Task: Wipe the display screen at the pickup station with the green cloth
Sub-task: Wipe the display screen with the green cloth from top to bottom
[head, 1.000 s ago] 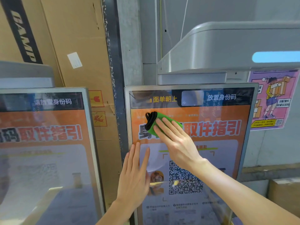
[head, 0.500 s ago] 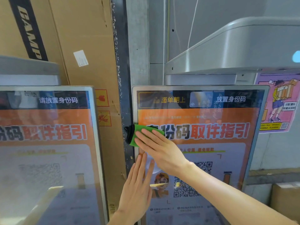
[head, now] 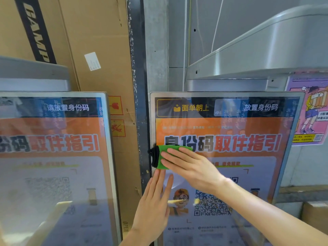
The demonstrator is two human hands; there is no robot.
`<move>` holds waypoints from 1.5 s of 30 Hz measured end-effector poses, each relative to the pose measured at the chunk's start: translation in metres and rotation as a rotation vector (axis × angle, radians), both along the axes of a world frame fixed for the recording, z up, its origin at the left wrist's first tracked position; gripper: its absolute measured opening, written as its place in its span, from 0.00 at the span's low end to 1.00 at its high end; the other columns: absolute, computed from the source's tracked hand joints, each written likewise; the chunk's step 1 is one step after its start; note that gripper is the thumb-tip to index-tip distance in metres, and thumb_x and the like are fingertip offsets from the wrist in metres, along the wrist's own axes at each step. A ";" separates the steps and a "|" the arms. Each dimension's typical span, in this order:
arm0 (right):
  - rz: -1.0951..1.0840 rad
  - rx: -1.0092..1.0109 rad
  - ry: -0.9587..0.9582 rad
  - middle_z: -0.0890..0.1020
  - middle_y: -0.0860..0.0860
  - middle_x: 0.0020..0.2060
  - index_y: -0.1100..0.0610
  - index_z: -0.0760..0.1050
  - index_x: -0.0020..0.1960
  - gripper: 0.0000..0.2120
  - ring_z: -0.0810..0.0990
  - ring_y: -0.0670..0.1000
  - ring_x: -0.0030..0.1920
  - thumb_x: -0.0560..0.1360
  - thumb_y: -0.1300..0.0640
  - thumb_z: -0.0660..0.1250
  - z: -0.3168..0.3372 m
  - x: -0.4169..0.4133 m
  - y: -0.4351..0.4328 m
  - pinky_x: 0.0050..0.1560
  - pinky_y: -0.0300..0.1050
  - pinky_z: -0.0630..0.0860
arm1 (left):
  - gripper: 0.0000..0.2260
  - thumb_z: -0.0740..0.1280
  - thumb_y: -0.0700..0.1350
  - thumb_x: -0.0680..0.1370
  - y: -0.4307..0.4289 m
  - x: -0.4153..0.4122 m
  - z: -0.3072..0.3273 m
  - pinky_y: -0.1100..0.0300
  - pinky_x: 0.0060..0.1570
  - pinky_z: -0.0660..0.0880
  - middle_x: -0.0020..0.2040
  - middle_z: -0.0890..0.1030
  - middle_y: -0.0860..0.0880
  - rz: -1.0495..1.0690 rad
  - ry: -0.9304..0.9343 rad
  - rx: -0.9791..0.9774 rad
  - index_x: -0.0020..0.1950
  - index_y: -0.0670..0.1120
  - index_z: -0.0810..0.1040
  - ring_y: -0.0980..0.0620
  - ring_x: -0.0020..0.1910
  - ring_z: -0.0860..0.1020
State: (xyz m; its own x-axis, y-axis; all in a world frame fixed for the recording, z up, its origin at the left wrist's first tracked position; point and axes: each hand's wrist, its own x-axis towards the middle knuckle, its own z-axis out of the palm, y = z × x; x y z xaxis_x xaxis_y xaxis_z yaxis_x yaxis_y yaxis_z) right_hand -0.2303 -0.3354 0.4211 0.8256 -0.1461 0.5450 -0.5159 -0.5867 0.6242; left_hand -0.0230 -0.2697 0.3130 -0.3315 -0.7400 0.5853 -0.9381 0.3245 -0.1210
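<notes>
Green cloth (head: 162,157) under flat fingers of right hand (head: 191,167), at left edge of display screen (head: 248,174). Left hand (head: 154,208) flat just below. Cloth partly hidden by fingers.

Display screen (head: 257,183) right of 2nd screen (head: 53,166); cardboard (head: 99,32) behind, between them. Cloth (head: 163,149) at display screen's left edge, under right hand (head: 195,169); left hand (head: 152,208) below.

Lighting: bright, even, diffuse. Glare: pale reflections on display screen (head: 257,174), heavier on neighbouring screen (head: 53,174) at 9 o'clock. Edges: wide-angle bowing. Focus: slightly soft.
</notes>
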 end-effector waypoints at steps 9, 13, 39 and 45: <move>-0.052 -0.047 -0.260 0.64 0.57 0.80 0.61 0.64 0.80 0.32 0.60 0.59 0.82 0.78 0.73 0.47 0.020 -0.001 -0.001 0.83 0.57 0.55 | 0.46 0.76 0.48 0.71 0.005 -0.014 0.000 0.46 0.80 0.54 0.84 0.55 0.38 0.036 0.033 -0.082 0.84 0.42 0.57 0.37 0.82 0.55; -0.049 -0.026 -0.083 0.65 0.56 0.81 0.59 0.64 0.81 0.30 0.60 0.56 0.82 0.83 0.71 0.42 -0.001 -0.032 0.002 0.83 0.55 0.57 | 0.50 0.77 0.51 0.72 -0.001 -0.019 0.003 0.45 0.78 0.53 0.84 0.50 0.38 0.018 0.009 -0.092 0.85 0.43 0.51 0.37 0.83 0.52; -0.053 0.010 -0.328 0.64 0.57 0.81 0.60 0.65 0.80 0.33 0.58 0.58 0.83 0.76 0.76 0.55 -0.011 -0.084 -0.003 0.83 0.57 0.55 | 0.39 0.72 0.41 0.74 -0.019 -0.076 0.024 0.43 0.79 0.54 0.85 0.53 0.41 -0.029 0.094 -0.142 0.83 0.45 0.59 0.41 0.84 0.49; -0.074 0.018 -0.436 0.65 0.58 0.80 0.61 0.66 0.79 0.34 0.58 0.57 0.83 0.76 0.79 0.58 0.000 -0.120 -0.002 0.83 0.56 0.55 | 0.38 0.68 0.43 0.76 -0.027 -0.073 0.016 0.44 0.81 0.51 0.85 0.50 0.42 -0.025 0.063 -0.211 0.84 0.46 0.56 0.41 0.85 0.49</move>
